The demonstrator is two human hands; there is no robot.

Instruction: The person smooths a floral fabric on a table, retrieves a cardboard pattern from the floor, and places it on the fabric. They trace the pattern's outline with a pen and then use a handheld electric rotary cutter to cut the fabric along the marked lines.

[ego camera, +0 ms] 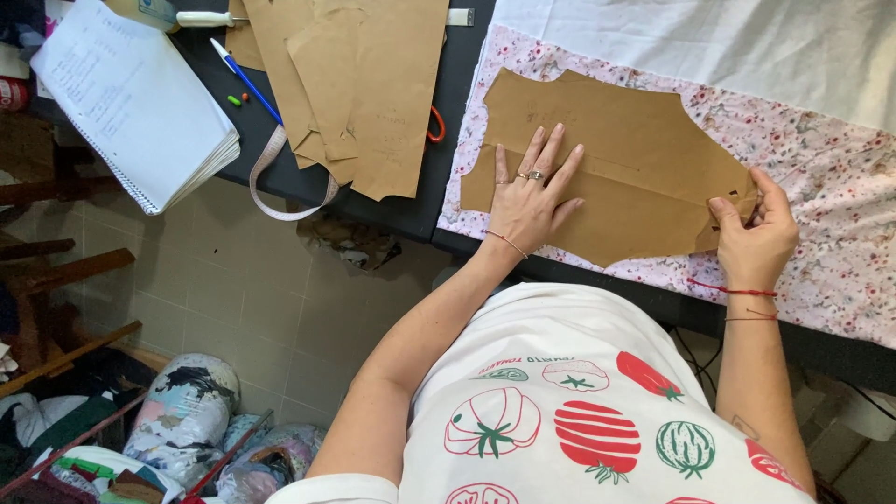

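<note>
Left hand: flat, fingers spread, palm pressing the brown kraft-paper pattern piece, which lies on pink floral fabric on the dark table. Right hand: fingers curled, pinching the pattern's right edge; fingertip gap narrow

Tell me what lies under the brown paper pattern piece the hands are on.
Floral fabric shows all around the pattern, spread over the dark table. The fabric directly beneath is covered.

A brown paper pattern piece lies flat on pale floral-print fabric, under spread fingers, its right edge pinched.
</note>
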